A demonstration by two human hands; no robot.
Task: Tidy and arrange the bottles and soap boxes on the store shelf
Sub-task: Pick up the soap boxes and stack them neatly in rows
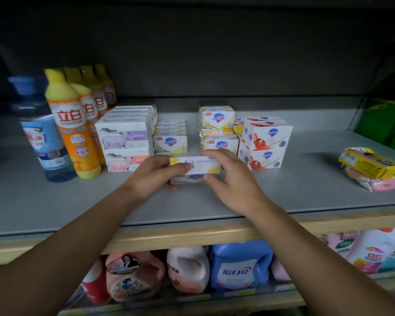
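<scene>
A yellow and white soap box (198,166) sits at mid shelf, on top of another box partly hidden below it. My left hand (156,176) grips its left end, thumb on top. My right hand (228,179) holds its right end with curled fingers. Behind stand stacked sheep-print soap boxes (123,139), yellow shield-logo boxes (170,142) and red pomegranate boxes (263,142). Orange dish-soap bottles (74,124) stand in a row at the left beside a blue bottle (42,137).
Torn yellow and pink soap packs (374,169) lie at the right of the grey shelf (55,208). Green packaging (383,124) stands at the far right. Detergent jugs (240,265) fill the lower shelf beneath the wooden edge.
</scene>
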